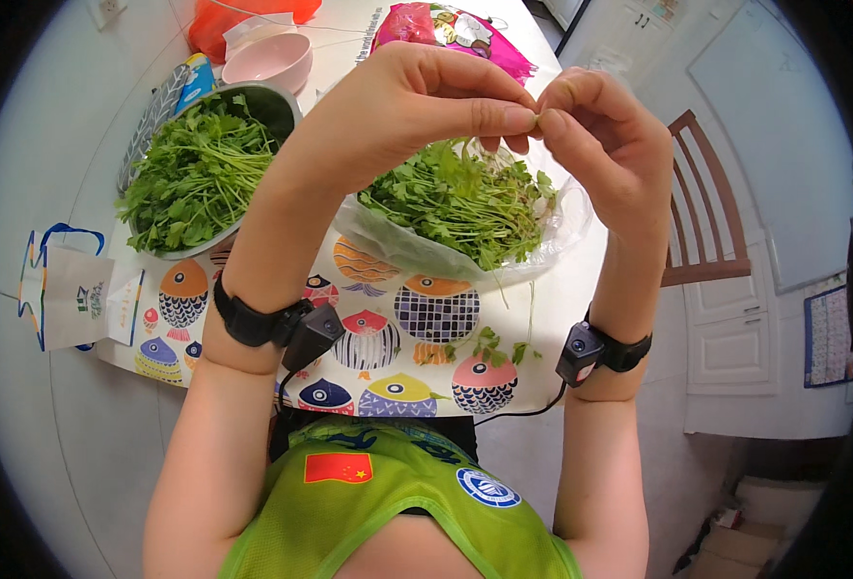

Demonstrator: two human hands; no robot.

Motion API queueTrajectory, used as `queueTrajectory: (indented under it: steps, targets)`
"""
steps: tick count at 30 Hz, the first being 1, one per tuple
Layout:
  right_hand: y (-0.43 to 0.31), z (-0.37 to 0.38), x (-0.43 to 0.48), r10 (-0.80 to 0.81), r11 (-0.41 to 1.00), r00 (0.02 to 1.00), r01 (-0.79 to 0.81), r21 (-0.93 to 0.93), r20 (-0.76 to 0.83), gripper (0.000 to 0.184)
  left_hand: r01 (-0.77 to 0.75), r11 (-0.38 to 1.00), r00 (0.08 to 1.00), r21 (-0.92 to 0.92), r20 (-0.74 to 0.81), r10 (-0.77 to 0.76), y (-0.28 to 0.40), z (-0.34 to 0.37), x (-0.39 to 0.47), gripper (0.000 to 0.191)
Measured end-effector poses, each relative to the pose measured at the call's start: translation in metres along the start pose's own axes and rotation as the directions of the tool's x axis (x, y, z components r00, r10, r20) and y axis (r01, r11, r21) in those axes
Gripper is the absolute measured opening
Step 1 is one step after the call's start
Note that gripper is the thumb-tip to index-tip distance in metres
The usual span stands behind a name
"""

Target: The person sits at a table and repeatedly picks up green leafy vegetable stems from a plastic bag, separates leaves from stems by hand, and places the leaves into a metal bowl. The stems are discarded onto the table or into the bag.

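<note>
My left hand point(426, 94) and my right hand point(607, 137) meet over the table, thumbs and forefingers pinched together at the tips. Between them shows a tiny bit of pale green stem point(537, 119), mostly hidden by the fingers. Brighter herb leaves point(463, 170) show just under my left hand; whether they belong to that stem I cannot tell. Below both hands, a heap of leafy green herbs with thin stems point(448, 210) lies on a clear plastic bag point(426, 242). Left of my left forearm, a metal bowl point(290, 108) is piled with leafy green stalks point(195, 174).
Loose sprigs point(495, 347) lie on the fish-patterned tablecloth point(437, 311) near the front edge. At the back are a pink bowl point(271, 61), a red plastic bag point(216, 29) and a bright pink package point(455, 32). A paper bag point(75, 297) stands left, a wooden chair point(709, 210) right.
</note>
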State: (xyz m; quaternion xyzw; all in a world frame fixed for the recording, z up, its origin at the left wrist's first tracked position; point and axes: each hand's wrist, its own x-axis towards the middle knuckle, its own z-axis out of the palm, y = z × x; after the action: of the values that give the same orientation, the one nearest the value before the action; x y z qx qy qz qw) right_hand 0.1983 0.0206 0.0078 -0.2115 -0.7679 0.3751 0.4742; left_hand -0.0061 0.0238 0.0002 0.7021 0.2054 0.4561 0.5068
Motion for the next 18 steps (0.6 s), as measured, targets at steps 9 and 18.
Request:
queueTrajectory:
  steps: [9, 18]
  targets:
    - [0.022, 0.005, 0.003, -0.070, 0.845, 0.997, 0.070, 0.531, -0.021, 0.007, 0.069, 0.924, 0.997, -0.375, 0.001, -0.074, -0.001, 0.010, -0.002, 0.022]
    - [0.033, -0.041, 0.002, 0.345, 0.905, 0.935, -0.307, -0.294, 0.085, 0.010, -0.127, 0.935, 0.970, -0.331, -0.239, 0.047, 0.017, -0.022, -0.003, 0.022]
